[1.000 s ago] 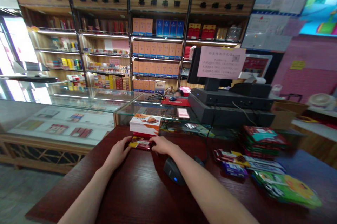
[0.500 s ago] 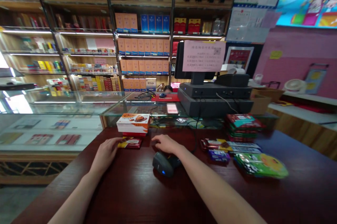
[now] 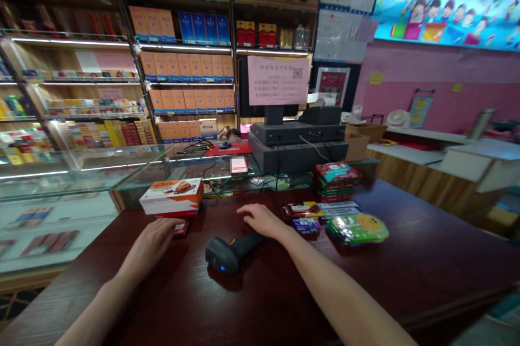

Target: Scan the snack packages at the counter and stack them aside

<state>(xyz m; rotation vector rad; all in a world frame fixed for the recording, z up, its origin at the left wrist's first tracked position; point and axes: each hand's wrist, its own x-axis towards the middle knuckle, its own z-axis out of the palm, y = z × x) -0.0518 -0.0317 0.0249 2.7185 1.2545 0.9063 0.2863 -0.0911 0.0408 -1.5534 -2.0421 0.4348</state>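
My left hand (image 3: pixel 156 235) lies over a small red snack packet (image 3: pixel 181 228) on the dark counter, its fingers bent down onto it and covering most of it. Directly behind stands a white and orange box (image 3: pixel 173 197) with a cup picture, resting on something red. My right hand (image 3: pixel 262 219) hovers or rests over the counter with fingers stretched forward and holds nothing. A black barcode scanner (image 3: pixel 227 254) with a blue light lies between my forearms, its handle end close to my right wrist. Right of that wrist are a purple packet (image 3: pixel 306 226) and long snack bars (image 3: pixel 298 210).
Green snack bags (image 3: pixel 357 228) lie at the right, with stacked red and green packs (image 3: pixel 335 179) behind them. A dark cash register (image 3: pixel 298 140) with a screen stands beyond the counter. Glass display cases (image 3: pixel 142 175) run to the left, before shelves of boxes.
The view has turned right, so the scene slides left. My right hand has shifted right, away from above the scanner. My left hand now covers more of the red packet.
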